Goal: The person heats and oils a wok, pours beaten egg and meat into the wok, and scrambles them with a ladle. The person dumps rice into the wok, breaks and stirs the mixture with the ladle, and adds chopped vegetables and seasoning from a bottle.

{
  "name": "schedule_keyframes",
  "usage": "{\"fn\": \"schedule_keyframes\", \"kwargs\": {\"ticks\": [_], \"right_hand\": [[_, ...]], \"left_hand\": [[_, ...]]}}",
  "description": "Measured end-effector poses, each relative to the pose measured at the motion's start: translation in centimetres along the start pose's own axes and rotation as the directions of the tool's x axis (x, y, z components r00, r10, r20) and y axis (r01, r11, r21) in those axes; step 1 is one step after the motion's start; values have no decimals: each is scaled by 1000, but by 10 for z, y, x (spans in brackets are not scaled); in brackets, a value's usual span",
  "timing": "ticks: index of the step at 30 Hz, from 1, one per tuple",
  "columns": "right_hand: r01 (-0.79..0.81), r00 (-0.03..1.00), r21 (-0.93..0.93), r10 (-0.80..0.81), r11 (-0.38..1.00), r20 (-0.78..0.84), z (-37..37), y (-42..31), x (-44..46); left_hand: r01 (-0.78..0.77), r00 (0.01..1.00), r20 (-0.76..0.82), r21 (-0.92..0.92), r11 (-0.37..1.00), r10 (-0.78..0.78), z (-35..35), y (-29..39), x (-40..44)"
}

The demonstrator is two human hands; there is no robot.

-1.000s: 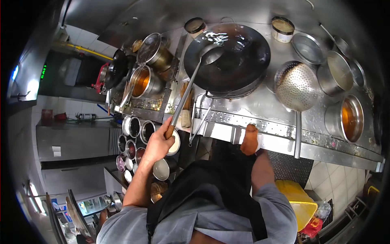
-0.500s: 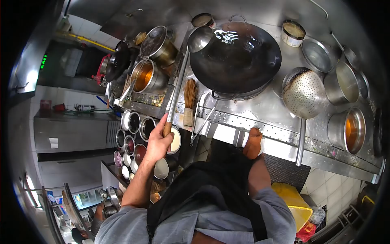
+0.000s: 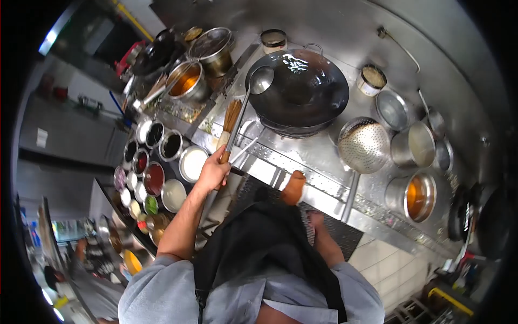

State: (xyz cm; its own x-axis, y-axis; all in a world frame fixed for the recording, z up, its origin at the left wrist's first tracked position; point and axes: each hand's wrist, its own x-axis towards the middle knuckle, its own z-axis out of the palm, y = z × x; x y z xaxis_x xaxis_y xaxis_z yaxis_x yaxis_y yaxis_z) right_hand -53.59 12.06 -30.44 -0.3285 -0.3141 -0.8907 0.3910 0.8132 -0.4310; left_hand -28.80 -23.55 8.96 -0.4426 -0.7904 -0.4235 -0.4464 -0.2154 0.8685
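My left hand (image 3: 214,174) is closed round the wooden end of a long-handled ladle (image 3: 237,125). The ladle's round metal bowl lies over the left side of a large dark wok (image 3: 318,89). Right beside its handle is a bamboo wok brush (image 3: 232,116), bristles pointing away from me. A thin metal utensil (image 3: 245,149) sticks out past my left hand. At the stove's front edge an orange cloth (image 3: 293,188) hangs. Below and right of it, my right hand (image 3: 315,220) is blurred, its fingers not clear; I cannot tell whether it touches the cloth.
A perforated strainer (image 3: 362,146) lies right of the wok, its handle over the front edge. Further right stand a pot of orange liquid (image 3: 418,197), a metal pot (image 3: 415,144) and a tin (image 3: 372,80). Several seasoning bowls (image 3: 154,179) stand left, below another orange-liquid pot (image 3: 187,81).
The view has turned and shifted. My left hand still grips the ladle, whose bowl now lies further inside the wok's rim. My right hand sits lower, away from the orange cloth's top.
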Motion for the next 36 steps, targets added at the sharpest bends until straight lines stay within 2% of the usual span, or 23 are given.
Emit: {"fn": "schedule_keyframes", "kwargs": {"ticks": [3, 4, 6, 8, 10, 14, 16, 19, 20, 22, 24, 25, 28, 29, 30, 32, 34, 36], "right_hand": [[-1, 1000, -16, 0, 1000, -16, -35, 8, -37], [-2, 1000, -54, 2, 999, -10, -52, 15, -35], [-6, 1000, -128, 7, 992, 10, -83, 37, -36], [-75, 996, -264, 86, 961, 30, -110, 42, -51], [-73, 993, -383, 104, 921, 62, -131, 47, -56], [-1, 981, -591, 115, 807, 156, -140, 28, -49], [37, 978, -655, 108, 754, 180, -135, 7, -45], [125, 977, -698, 34, 705, 209, -109, -34, -39], [164, 974, -701, -1, 694, 227, -99, -47, -37], [235, 964, -706, -69, 668, 256, -75, -70, -37], [302, 949, -715, -127, 631, 289, -51, -90, -44], [344, 936, -718, -166, 606, 309, -39, -98, -48], [436, 900, -730, -249, 527, 357, -9, -114, -59], [469, 883, -731, -281, 495, 376, -1, -118, -63], [503, 863, -735, -311, 455, 398, 11, -121, -69], [578, 808, -734, -371, 356, 457, 34, -125, -81], [667, 724, -707, -429, 236, 540, 69, -125, -104], [755, 610, -647, -478, 107, 632, 107, -124, -134]], "left_hand": [[20, 1000, -17, -136, 991, -22, 29, -7, -17], [13, 1000, -22, -354, 935, -22, 42, -1, -29], [110, 991, 131, -606, 788, -37, 51, 18, -47], [124, 988, 152, -773, 622, -9, 57, 22, -64], [131, 984, 173, -883, 451, 52, 59, 22, -81], [119, 944, 184, -964, 237, 274, 45, 3, -130], [2, 941, 81, -973, 233, 329, 38, 6, -170], [-248, 928, -110, -895, 369, 357, 24, 5, -245], [-309, 900, -154, -885, 347, 407, 19, -1, -270], [-459, 858, -320, -830, 318, 402, 13, -17, -316], [-447, 831, -359, -886, 125, 424, 0, -23, -358], [-470, 831, -407, -878, 87, 380, -6, -44, -367], [-635, 764, -594, -762, 127, 253, -17, -88, -404], [-685, 726, -672, -690, 233, 144, -18, -99, -416], [-697, 696, -718, -667, 264, 22, -19, -108, -429], [-679, 621, -763, -638, 362, -180, -20, -135, -455], [-723, 544, -788, -614, 315, -287, -19, -163, -481], [-732, 471, -798, -591, 340, -375, -22, -179, -506]]}}
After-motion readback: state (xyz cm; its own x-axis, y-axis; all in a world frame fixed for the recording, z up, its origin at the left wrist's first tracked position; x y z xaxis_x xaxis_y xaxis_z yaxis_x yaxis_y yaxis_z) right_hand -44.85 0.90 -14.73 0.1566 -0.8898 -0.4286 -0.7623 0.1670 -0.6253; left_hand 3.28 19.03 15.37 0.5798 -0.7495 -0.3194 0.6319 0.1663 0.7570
